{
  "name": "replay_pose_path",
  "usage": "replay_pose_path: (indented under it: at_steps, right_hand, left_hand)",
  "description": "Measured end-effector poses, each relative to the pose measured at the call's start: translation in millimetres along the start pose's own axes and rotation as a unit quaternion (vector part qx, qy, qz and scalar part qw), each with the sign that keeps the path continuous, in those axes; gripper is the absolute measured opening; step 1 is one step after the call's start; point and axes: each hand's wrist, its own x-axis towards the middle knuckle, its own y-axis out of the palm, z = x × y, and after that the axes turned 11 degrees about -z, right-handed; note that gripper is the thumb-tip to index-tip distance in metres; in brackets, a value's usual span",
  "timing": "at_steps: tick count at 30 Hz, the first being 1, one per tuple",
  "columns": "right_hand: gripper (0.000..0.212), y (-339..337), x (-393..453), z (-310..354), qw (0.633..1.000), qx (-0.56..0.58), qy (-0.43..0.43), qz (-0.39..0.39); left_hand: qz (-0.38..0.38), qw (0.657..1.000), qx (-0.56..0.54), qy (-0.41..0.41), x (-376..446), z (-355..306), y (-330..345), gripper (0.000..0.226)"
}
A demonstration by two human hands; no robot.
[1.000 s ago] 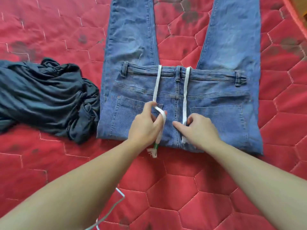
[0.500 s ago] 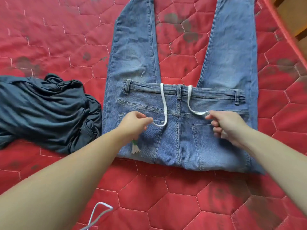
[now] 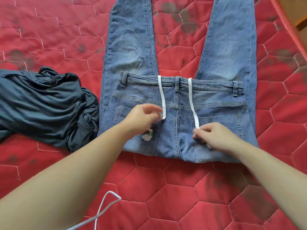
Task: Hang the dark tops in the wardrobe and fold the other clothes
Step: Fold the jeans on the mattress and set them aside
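A red quilted bedspread [image 3: 166, 188] with hexagon stitching filled the view, and a pair of blue jeans [image 3: 132, 47] lay flat on it, legs running away from the person and the top part folded back toward them so the waistband [image 3: 207, 83] and back pockets faced up. To the left of the jeans, touching their edge, a dark top [image 3: 46, 103] sat crumpled in a heap on the spread. Two white drawstring ends came over the waistband. The left hand [image 3: 141, 118] had its fingers curled at the looped left drawstring [image 3: 162, 97], but blur made it impossible to tell whether it pinched the cord; a frayed, green-tipped end [image 3: 147, 136] showed below that hand. The right hand [image 3: 214, 135] pinched the right drawstring [image 3: 192, 105] between thumb and fingers, low over the right back pocket. A thin white wire hanger [image 3: 106, 205] poked in at the bottom edge, beside the left forearm.
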Motion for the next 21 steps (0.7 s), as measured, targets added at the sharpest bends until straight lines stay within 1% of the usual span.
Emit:
replay_pose_path:
  at_steps: [1, 2, 3, 4, 5, 6, 7, 8, 9, 11, 12, 14, 15, 17, 19, 21]
  right_hand:
    - [0.032, 1.7, -2.0, -2.8, 0.994, -0.088, -0.038, -0.056]
    - [0.029, 5.4, -5.1, -4.3, 0.981, -0.158, -0.064, -0.096]
    - [0.024, 9.7, -9.9, -5.2, 0.967, -0.206, -0.087, -0.121]
    - [0.018, 13.6, -14.8, -5.6, 0.952, -0.251, -0.107, -0.138]
    - [0.017, 17.1, -20.3, -6.9, 0.935, -0.291, -0.130, -0.156]
    - [0.028, 20.6, -24.8, -10.4, 0.916, -0.327, -0.153, -0.175]
    - [0.044, 23.4, -29.5, -14.2, 0.903, -0.341, -0.175, -0.196]
    - [0.062, 26.2, -35.6, -17.1, 0.899, -0.328, -0.196, -0.215]
    - [0.075, 30.6, -42.0, -22.0, 0.897, -0.304, -0.224, -0.228]
    - [0.090, 41.2, -55.2, -33.4, 0.878, -0.313, -0.290, -0.215]
    - [0.097, 45.6, -58.9, -38.4, 0.873, -0.336, -0.299, -0.190]
    - [0.107, 50.7, -59.7, -46.0, 0.875, -0.373, -0.266, -0.157]
    - [0.108, 51.7, -58.1, -47.6, 0.882, -0.378, -0.236, -0.155]
    - [0.100, 51.8, -52.5, -46.8, 0.886, -0.387, -0.195, -0.163]
    - [0.083, 51.8, -46.3, -43.6, 0.884, -0.383, -0.199, -0.177]
    - [0.069, 48.5, -41.6, -41.3, 0.887, -0.374, -0.204, -0.177]
  left_hand:
    - [-0.022, 0.987, 0.144, 0.061, -0.9, 8.2, 3.3, 0.025]
    - [-0.036, 0.959, 0.257, 0.116, -3.8, 18.2, 6.2, 0.030]
    - [-0.054, 0.924, 0.344, 0.158, -8.5, 26.8, 7.3, 0.037]
    - [-0.081, 0.888, 0.410, 0.192, -14.1, 34.1, 6.9, 0.043]
    - [-0.108, 0.855, 0.458, 0.219, -19.9, 40.4, 6.3, 0.051]
    - [-0.122, 0.827, 0.494, 0.238, -25.6, 46.8, 5.0, 0.060]
    - [-0.126, 0.808, 0.518, 0.251, -31.4, 52.3, 4.1, 0.069]
    - [-0.124, 0.799, 0.527, 0.262, -36.8, 56.5, 5.0, 0.076]
    - [-0.114, 0.801, 0.522, 0.269, -41.8, 60.3, 7.8, 0.083]
    - [-0.070, 0.807, 0.514, 0.281, -49.6, 64.9, 17.2, 0.098]
    - [-0.044, 0.804, 0.522, 0.281, -51.3, 66.9, 21.8, 0.105]
    - [-0.015, 0.799, 0.544, 0.255, -50.5, 71.0, 28.3, 0.113]
    - [-0.021, 0.797, 0.554, 0.241, -48.4, 73.1, 29.4, 0.111]
    - [-0.051, 0.789, 0.564, 0.239, -44.2, 75.9, 30.5, 0.099]
    - [-0.068, 0.786, 0.560, 0.252, -41.8, 76.0, 31.9, 0.082]
    - [-0.064, 0.788, 0.554, 0.261, -39.8, 72.4, 31.5, 0.071]
